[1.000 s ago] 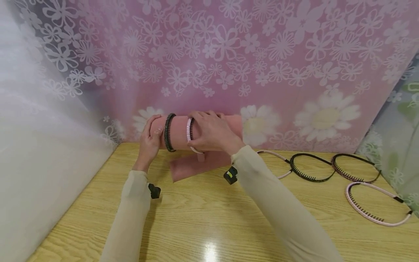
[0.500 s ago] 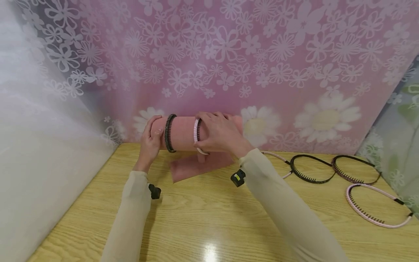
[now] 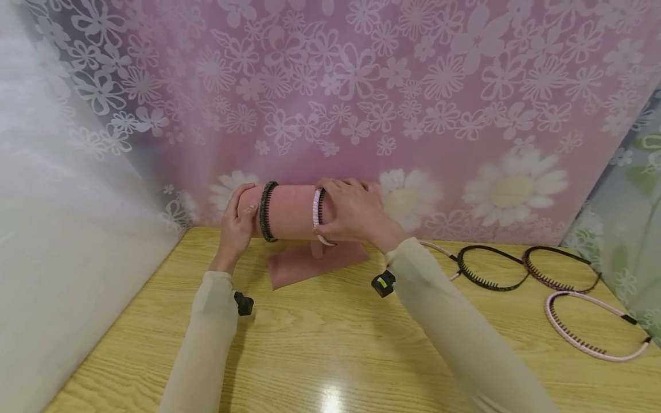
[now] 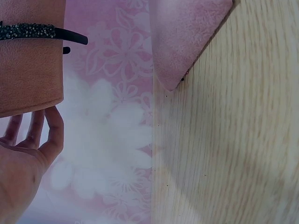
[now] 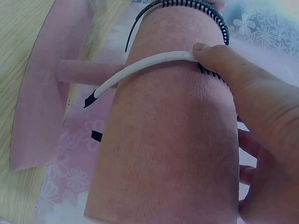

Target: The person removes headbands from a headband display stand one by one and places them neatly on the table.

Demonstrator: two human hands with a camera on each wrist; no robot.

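Note:
A pink velvety headband stand has a horizontal roll [image 3: 291, 212] on a short post above a flat base [image 3: 296, 268]. My left hand [image 3: 236, 226] grips the roll's left end, thumb in front and fingertips at its edge in the left wrist view. Near that end, a dark glittery toothed headband [image 3: 265, 212] sits around the roll. Farther right a pale pink toothed headband [image 3: 317, 207] straddles it, its dark tips [image 5: 90, 100] free past the underside. My right hand [image 3: 356, 212] holds this band, thumb [image 5: 210, 55] on it and fingers behind the roll, partly hidden.
Several toothed headbands lie on the wooden table to the right: a pale one [image 3: 439, 248] partly behind the right sleeve, a black one [image 3: 488, 284], a dark one [image 3: 552, 281] and a pink one [image 3: 573, 341]. A floral curtain [image 3: 330, 86] hangs close behind the stand.
My right hand and the pale pink headband have slid rightward along the roll, widening the gap from the dark headband. My left hand stays at the roll's left end.

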